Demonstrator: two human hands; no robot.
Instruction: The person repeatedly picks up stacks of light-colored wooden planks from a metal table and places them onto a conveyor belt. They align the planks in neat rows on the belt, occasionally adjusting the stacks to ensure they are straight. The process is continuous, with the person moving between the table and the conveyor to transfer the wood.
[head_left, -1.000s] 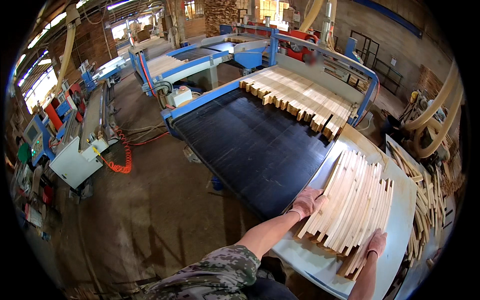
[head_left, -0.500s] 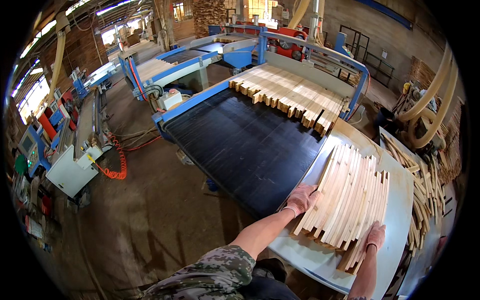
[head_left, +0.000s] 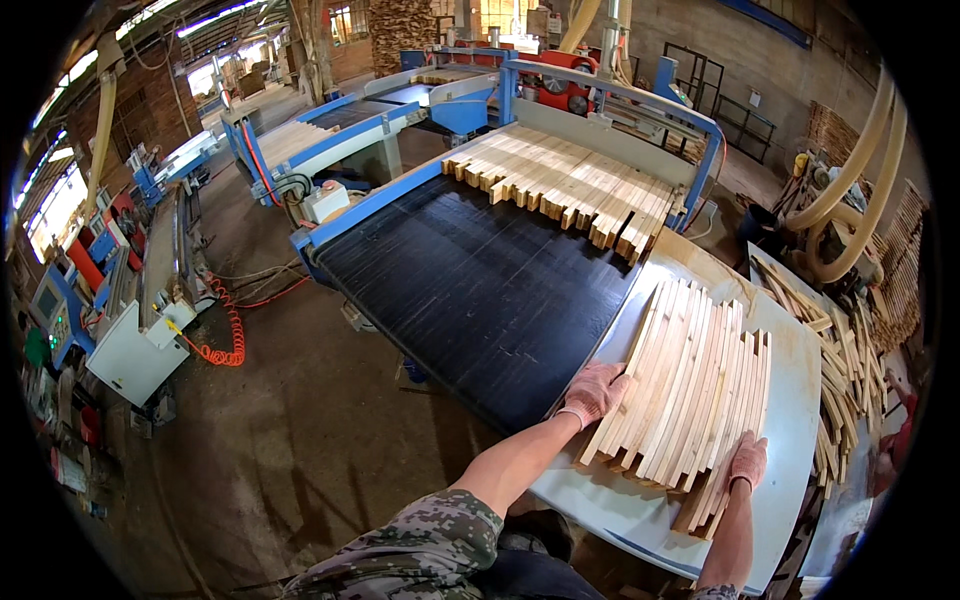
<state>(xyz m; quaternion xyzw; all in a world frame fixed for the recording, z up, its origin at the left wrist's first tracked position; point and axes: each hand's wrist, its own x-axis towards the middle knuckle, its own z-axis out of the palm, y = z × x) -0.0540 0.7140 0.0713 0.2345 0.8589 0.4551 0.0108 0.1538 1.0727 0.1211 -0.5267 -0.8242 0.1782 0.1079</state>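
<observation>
A row of pale wooden strips [head_left: 680,385] lies side by side on a grey metal table [head_left: 790,390], their near ends uneven. My left hand [head_left: 597,392], in a pink knit glove, is closed on the row's left edge, its fingers against the outermost strip. At the lower right edge of the row, my right hand [head_left: 748,460], gloved alike, presses its fingers and palm against the strips there. The row sits between my two hands. Some of each hand's fingers are hidden by the wood and the glove.
Left of the table runs a black conveyor belt [head_left: 470,290] with a blue frame [head_left: 390,205]. Thicker wooden pieces [head_left: 570,185] lie across its far end, before a blue gantry [head_left: 620,85]. Loose sticks [head_left: 850,380] are heaped at right. A control machine [head_left: 140,345] stands left.
The whole scene has shifted slightly left and up in the picture. Both my hands stay on the sides of the strips, with little visible change between them. A reddish shape shows more at the right edge.
</observation>
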